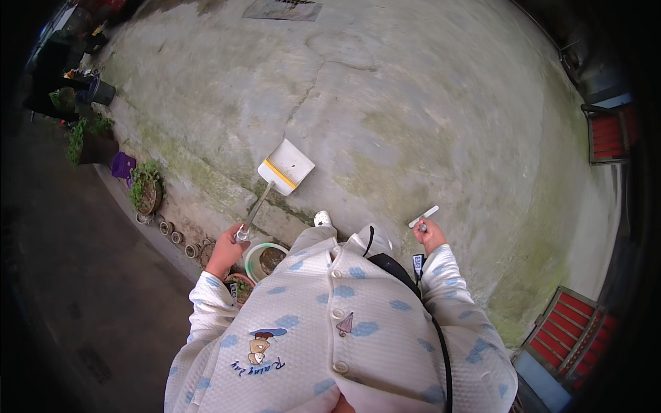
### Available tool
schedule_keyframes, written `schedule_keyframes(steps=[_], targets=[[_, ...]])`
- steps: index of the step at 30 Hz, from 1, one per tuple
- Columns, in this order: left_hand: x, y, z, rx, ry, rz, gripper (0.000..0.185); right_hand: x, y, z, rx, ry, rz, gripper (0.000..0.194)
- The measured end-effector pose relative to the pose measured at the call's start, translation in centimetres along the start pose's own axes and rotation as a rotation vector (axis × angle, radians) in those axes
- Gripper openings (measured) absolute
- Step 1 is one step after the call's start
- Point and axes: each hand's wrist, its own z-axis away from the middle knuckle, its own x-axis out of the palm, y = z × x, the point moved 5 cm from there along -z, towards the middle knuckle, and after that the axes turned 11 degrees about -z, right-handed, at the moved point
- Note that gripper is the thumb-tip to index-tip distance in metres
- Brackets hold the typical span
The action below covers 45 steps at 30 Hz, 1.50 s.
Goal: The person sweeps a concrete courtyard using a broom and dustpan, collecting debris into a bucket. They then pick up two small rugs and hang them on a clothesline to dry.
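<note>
At the lower left, my left hand (227,250) is closed around the upper end of the handle of a long-handled dustpan (290,162). Its white pan with a yellow toothed strip lies on the concrete floor, with small bits of debris in it. My right hand (429,235), on the other side of my body, grips the upright handle of a tool, seen almost end-on. A narrow white head (424,216) shows just beyond that fist; most of the tool is hidden, and its kind cannot be told.
Potted plants (146,191), small round pots (192,251) and a green-rimmed basin (253,263) line the left edge. A purple container (123,165) and a dark bucket (101,92) stand farther up. Red-slatted metal frames (563,330) are at right; a grate (284,9) lies ahead.
</note>
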Motion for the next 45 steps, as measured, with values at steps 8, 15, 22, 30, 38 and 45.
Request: schedule_keyframes(steps=[8, 15, 22, 30, 38, 45], targets=[[-6.6, -2.1, -1.7, -0.158, 0.036, 0.178, 0.037, 18.4, 17.4, -2.4, 0.193, -0.16, 0.257, 0.014], [-12.5, -1.1, -7.9, -0.147, 0.067, 0.065, 0.037, 28.7, 17.8, 3.1, 0.074, -0.384, 0.658, 0.007], [-20.1, 6.0, -16.5, -0.188, -0.067, 0.013, 0.037, 40.7, 16.8, -2.0, -0.755, -0.34, 1.662, 0.041], [-25.2, 10.3, -27.4, -0.036, -0.261, -0.136, 0.046, 44.2, 19.6, -6.3, -0.917, -0.041, 2.217, 0.027], [-28.9, 14.6, -39.6, 0.17, -0.467, -0.435, 0.045, 33.4, 22.9, 0.4, -0.82, -0.042, 2.077, 0.027], [-31.7, 15.4, -45.5, 0.384, -0.637, -0.741, 0.046, 22.4, 33.9, 11.6, -0.34, 0.258, 0.834, 0.038]])
